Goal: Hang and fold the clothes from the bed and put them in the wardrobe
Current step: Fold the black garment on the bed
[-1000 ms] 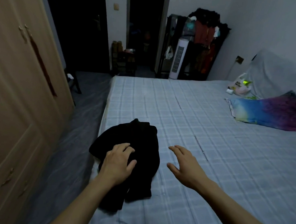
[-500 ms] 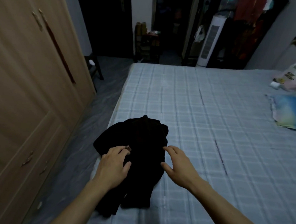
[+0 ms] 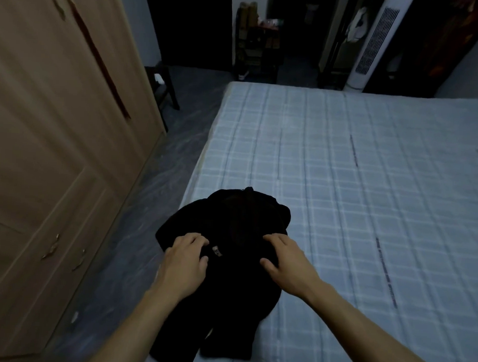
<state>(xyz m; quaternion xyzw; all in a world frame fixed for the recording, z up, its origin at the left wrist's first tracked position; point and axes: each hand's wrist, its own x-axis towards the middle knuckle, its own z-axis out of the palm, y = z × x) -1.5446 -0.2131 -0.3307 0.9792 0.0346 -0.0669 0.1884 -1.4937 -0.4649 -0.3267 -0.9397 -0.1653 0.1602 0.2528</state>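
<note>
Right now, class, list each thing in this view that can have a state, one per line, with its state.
black garment: crumpled, unfolded, lying at the bed's near left edge.
wardrobe: doors shut.
bed: bare checked sheet, flat.
left hand: fingers curled on the garment beside a small label.
right hand: resting on the garment, fingers bent.
tower fan: upright.
</note>
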